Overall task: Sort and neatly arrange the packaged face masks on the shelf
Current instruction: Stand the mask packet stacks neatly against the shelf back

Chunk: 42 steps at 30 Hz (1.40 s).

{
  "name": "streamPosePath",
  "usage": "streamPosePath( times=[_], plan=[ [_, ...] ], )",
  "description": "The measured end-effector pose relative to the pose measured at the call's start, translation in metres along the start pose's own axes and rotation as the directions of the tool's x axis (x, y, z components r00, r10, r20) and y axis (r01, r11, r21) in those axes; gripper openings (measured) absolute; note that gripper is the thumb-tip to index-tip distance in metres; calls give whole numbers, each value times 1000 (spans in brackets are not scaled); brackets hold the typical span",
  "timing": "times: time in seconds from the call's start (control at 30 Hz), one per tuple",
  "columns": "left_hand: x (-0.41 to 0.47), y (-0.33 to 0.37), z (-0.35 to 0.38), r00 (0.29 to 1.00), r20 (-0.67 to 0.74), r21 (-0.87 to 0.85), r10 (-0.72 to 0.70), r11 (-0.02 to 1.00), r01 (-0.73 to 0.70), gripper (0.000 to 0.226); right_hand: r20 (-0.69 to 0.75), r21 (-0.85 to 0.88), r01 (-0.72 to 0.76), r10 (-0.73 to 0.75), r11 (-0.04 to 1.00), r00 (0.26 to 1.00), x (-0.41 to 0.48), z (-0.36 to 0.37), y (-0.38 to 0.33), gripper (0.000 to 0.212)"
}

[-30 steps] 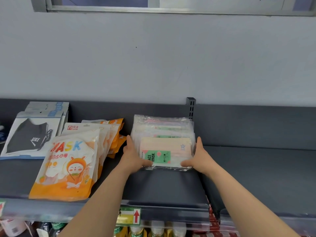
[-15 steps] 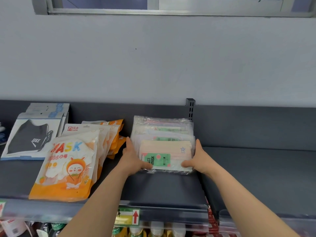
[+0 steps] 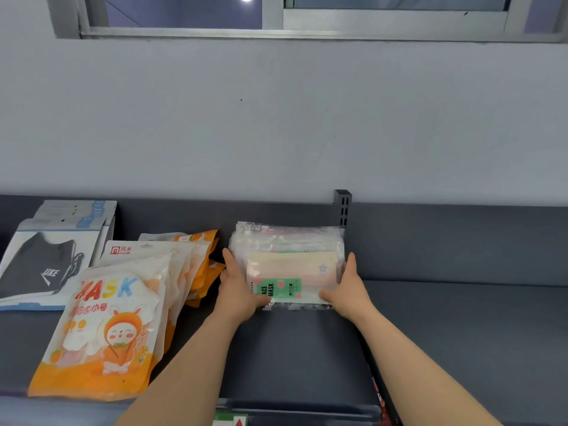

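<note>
**A:** Where does the stack sit for us?

**B:** Mid-shelf, right between our hands. Our left hand is against its left end and our right hand against its right end.

**A:** Do we grip it?

**B:** Hardly. The fingers of both hands lie straight, pointing far, flat along the ends. Each thumb rests across the near edge of the top pack. We bracket the stack rather than clench it.

**A:** Which way does it run?

**B:** Its long axis goes left to right, so we hold the short ends. The packs step back toward the far wall, the lower ones showing behind the top one, close to the post. We cannot tell whether they lie flat or lean on that wall.

**A:** So what does the next move turn on?

**B:** We judge it's the near-far stagger. The stack lies far of our palms, so a push from the near edge would close the steps. Squeezing left and right only trues the ends.

**A:** Is either hand nearer?

**B:** No, they are level. The orange packs lie just left of our left hand, so we should mind that side.
</note>
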<state>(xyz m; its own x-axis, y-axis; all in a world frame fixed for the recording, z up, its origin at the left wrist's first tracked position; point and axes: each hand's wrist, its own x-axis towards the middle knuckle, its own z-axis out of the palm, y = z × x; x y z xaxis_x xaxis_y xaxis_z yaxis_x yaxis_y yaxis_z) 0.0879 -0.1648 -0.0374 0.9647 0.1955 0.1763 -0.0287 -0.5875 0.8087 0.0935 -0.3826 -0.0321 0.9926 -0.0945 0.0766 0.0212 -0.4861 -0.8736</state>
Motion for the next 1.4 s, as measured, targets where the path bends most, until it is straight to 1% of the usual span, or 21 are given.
streamPosePath(
  times=[0.1,0.23,0.37,0.5,0.77,0.9,1.03,1.1,1.17,1.23,1.3,1.37,1.4],
  plan=[
    [2,0,4,1000,-22,-18,0,1000,0,140,-32,-23,24,-24,999,999,0,1,3,109],
    [-2,-2,3,1000,-6,-59,-13,998,13,143,0,-52,32,-32,998,999,-3,-2,5,112],
    [-7,1,-3,999,-14,-68,-30,997,29,148,5,-46,2,-2,999,1000,-9,-7,2,115],
    [-13,2,-6,1000,-12,-76,-25,997,24,147,5,-51,-2,2,999,1000,-14,-11,-3,116],
    [-20,3,-10,999,-31,-16,-43,999,43,142,-21,-56,-12,10,998,1000,-25,-16,-9,115],
    [-29,2,-12,999,-38,20,-15,1000,16,136,-42,-55,8,-10,998,999,-28,-19,-7,114],
    [-43,3,-13,998,-48,77,28,997,-25,125,-53,-82,26,-31,996,998,-35,-15,-8,114],
    [-50,4,-15,996,-70,107,50,993,-42,116,-74,-110,41,-50,993,996,-41,-10,-9,116],
    [-58,5,-20,991,-94,105,94,991,-84,100,-95,-165,64,-81,984,992,-49,-5,-13,117],
    [-64,8,-26,975,-109,76,195,979,-188,74,-123,-192,104,-129,976,984,-57,1,-19,115],
    [-69,12,-34,952,-114,45,283,959,-280,53,-162,-181,151,-181,972,970,-66,8,-27,109],
    [-75,17,-47,940,-120,29,318,948,-317,44,-171,-188,177,-210,966,963,-74,15,-36,106],
    [-77,18,-54,937,-133,35,323,946,-322,47,-157,-195,195,-227,961,961,-80,19,-41,105]
  ],
)
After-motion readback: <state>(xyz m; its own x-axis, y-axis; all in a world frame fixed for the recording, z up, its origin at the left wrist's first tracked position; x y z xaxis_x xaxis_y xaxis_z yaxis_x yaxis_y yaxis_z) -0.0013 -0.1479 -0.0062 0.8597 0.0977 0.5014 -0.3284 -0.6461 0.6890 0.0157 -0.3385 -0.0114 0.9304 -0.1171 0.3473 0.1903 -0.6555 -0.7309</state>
